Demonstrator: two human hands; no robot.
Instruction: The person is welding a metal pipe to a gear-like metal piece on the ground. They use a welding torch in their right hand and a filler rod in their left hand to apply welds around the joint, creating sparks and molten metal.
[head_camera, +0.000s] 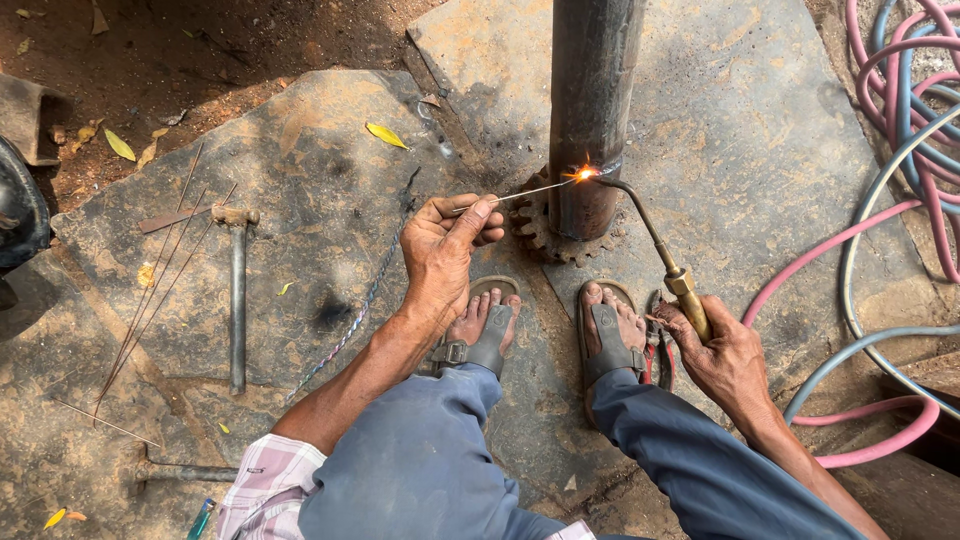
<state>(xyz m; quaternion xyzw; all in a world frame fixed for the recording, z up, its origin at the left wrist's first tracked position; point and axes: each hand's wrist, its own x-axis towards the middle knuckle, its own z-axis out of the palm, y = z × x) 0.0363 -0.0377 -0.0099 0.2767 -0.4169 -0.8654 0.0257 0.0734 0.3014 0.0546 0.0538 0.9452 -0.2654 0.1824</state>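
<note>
Brazing a pipe (590, 110) to a gear (535, 225), squatting on stone slabs (740, 150)

Left hand (445, 245) is pinched shut on a thin filler rod (520, 192), its tip right at the glowing spot on the pipe just above the gear. Right hand (715, 345) is wrapped around the brass torch (660, 250), with the curved nozzle meeting the rod at the same spot, where there's a small orange flame (583, 172). The pipe stands upright in the middle of the gear (dark and sooty, both of them). Feet in sandals (610, 345) sit just below the gear. Off to the left on the slab lie a hammer (237, 290) and some spare rods (160, 270), well apart from the work. Pink and blue hoses (900, 100) pile up on the right.
</note>
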